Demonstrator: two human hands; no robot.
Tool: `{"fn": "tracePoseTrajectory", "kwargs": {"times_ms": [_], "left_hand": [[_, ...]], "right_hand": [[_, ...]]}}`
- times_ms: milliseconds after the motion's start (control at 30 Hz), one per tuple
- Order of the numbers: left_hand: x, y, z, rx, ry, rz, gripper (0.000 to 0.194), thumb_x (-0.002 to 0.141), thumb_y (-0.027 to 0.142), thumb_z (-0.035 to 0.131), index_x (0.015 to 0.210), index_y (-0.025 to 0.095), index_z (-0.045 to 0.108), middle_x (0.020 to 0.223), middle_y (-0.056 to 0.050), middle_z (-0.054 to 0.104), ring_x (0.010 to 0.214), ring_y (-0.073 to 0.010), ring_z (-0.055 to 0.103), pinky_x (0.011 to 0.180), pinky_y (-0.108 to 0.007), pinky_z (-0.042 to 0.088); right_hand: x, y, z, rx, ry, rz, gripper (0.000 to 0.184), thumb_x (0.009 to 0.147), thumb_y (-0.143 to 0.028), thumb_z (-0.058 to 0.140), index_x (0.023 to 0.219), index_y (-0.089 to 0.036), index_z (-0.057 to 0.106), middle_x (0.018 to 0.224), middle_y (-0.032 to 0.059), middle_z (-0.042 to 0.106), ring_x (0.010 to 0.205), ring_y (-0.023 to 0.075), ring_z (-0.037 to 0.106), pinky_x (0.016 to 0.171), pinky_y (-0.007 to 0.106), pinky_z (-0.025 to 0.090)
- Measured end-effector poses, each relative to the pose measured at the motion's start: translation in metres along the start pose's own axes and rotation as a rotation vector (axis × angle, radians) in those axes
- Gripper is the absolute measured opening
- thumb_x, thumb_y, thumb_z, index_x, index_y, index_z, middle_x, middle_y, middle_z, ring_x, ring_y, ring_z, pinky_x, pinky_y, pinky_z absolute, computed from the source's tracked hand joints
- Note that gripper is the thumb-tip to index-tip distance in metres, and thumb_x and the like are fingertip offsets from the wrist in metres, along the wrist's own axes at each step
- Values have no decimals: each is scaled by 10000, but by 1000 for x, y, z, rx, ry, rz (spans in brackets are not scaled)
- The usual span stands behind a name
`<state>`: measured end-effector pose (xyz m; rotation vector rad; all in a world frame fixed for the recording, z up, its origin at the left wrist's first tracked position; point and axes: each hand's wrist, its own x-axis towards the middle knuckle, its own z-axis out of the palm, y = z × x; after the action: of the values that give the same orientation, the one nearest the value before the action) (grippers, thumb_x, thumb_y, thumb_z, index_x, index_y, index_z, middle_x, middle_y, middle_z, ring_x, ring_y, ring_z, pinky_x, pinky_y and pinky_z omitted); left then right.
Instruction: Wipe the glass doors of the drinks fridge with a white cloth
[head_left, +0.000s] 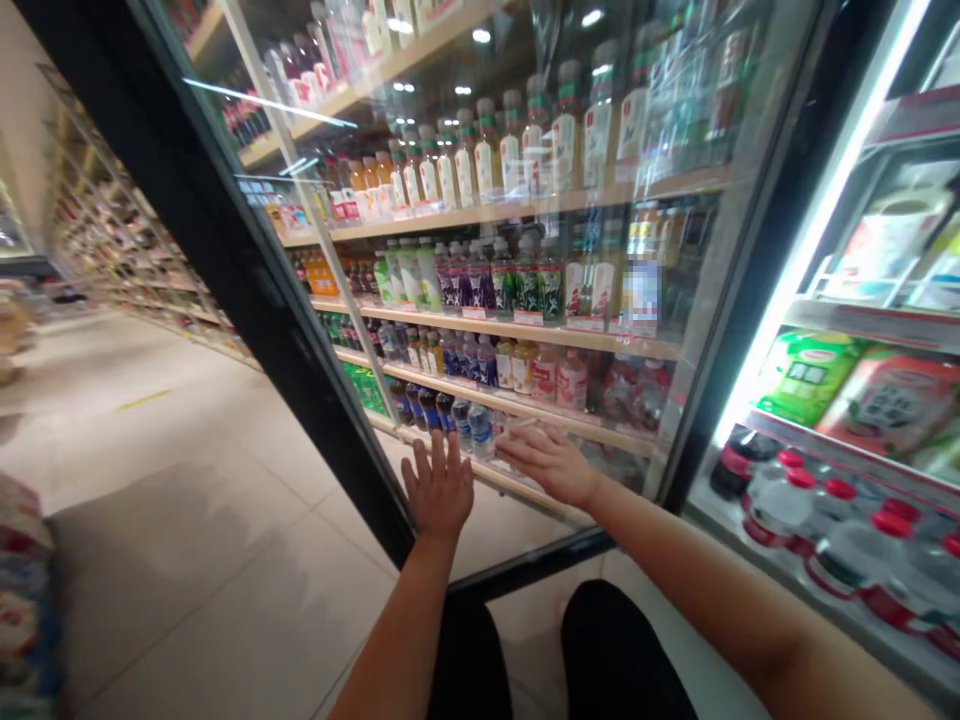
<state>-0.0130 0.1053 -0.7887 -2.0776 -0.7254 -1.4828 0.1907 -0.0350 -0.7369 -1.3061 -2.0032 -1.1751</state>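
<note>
Facing the glass door (525,565), left hand (441,490) and right hand (551,465) extended, empty; posture suits flat pressure, contact unclear. Bottles (476,282) rowed upright, presumably for display.

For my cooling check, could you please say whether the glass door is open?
Open: the glass door stands out over the floor, leaving red-capped bottles uncovered.

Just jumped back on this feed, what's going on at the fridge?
A person holds both bare hands, left hand and right hand, spread and empty at the lower part of a black-framed glass door; contact is hard to tell. The door stands open. Rows of bottles show in its glass. To the right, a lit cooler holds red-capped bottles beneath a green pack.
</note>
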Motion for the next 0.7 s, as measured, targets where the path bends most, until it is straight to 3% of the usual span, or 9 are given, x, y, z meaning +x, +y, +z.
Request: {"fn": "tracePoseTrajectory", "kwargs": {"times_ms": [67, 167, 233, 300, 400, 467, 500, 633, 700], "left_hand": [[-2, -2, 1, -18, 12, 13, 593, 1038, 270, 568, 1600, 225, 383, 1559, -179, 471, 1561, -352, 200, 1252, -629, 194], [0, -2, 2, -2, 33, 21, 591, 1031, 256, 568, 1593, 200, 395, 1548, -190, 482, 1565, -347, 190, 1253, -619, 190], [1, -2, 3, 10, 21, 12, 572, 1031, 263, 558, 1581, 196, 416, 1544, -190, 488, 1564, -346, 197, 1252, -616, 192], [0, -2, 3, -1, 3, -7, 539, 1033, 281, 553, 1557, 196, 458, 1535, -187, 500, 1558, -350, 222, 1254, -620, 184], [-2, -2, 5, -8, -21, -40, 503, 1037, 312, 543, 1525, 198, 505, 1515, -185, 526, 1546, -350, 262, 1257, -619, 176], [-3, -1, 5, 5, -31, -57, 487, 1042, 331, 527, 1510, 198, 526, 1506, -183, 537, 1543, -345, 272, 1259, -613, 182], [-3, -1, 5, 14, -31, -59, 479, 1044, 336, 519, 1502, 196, 536, 1503, -182, 541, 1545, -342, 269, 1260, -609, 186], [-2, 1, 5, 23, -20, -43, 455, 1042, 323, 513, 1471, 180, 566, 1499, -182, 545, 1552, -329, 249, 1266, -596, 184], [-1, 2, 5, 6, -34, -67, 447, 1039, 324, 513, 1458, 182, 579, 1496, -182, 548, 1547, -327, 267, 1266, -599, 177]], "right_hand": [[-3, 13, -6, -19, 28, 34, 430, 1059, -150, 404, 1399, -293, 626, 1427, -2, 639, 1432, 156, 472, 1230, 367, 293], [-2, 42, -16, -131, 270, 363, 476, 1032, -109, 425, 1451, -265, 588, 1462, 66, 606, 1485, 212, 409, 1213, 419, 314], [-5, 49, -16, -209, 372, 540, 518, 1021, -105, 435, 1516, -232, 519, 1503, 114, 560, 1516, 246, 359, 1209, 449, 322], [-16, 43, -13, -216, 332, 518, 559, 1006, -94, 436, 1549, -223, 475, 1495, 121, 566, 1519, 250, 353, 1230, 465, 300], [-39, 34, -10, -101, 115, 267, 582, 984, -60, 418, 1518, -272, 516, 1434, 59, 629, 1490, 204, 408, 1262, 433, 271], [-54, 44, -12, -58, 76, 285, 568, 983, -59, 397, 1479, -282, 560, 1445, 50, 620, 1489, 195, 411, 1254, 433, 300], [-61, 53, -14, -56, 116, 384, 552, 985, -72, 384, 1467, -264, 574, 1470, 65, 597, 1497, 205, 400, 1245, 450, 323], [-89, 89, -14, -87, 430, 1003, 549, 983, -200, 359, 1503, -146, 528, 1565, 150, 470, 1502, 248, 387, 1227, 496, 377], [-106, 89, -7, -105, 489, 1175, 592, 978, -246, 341, 1537, -95, 468, 1572, 199, 439, 1493, 283, 397, 1221, 534, 379]]}}
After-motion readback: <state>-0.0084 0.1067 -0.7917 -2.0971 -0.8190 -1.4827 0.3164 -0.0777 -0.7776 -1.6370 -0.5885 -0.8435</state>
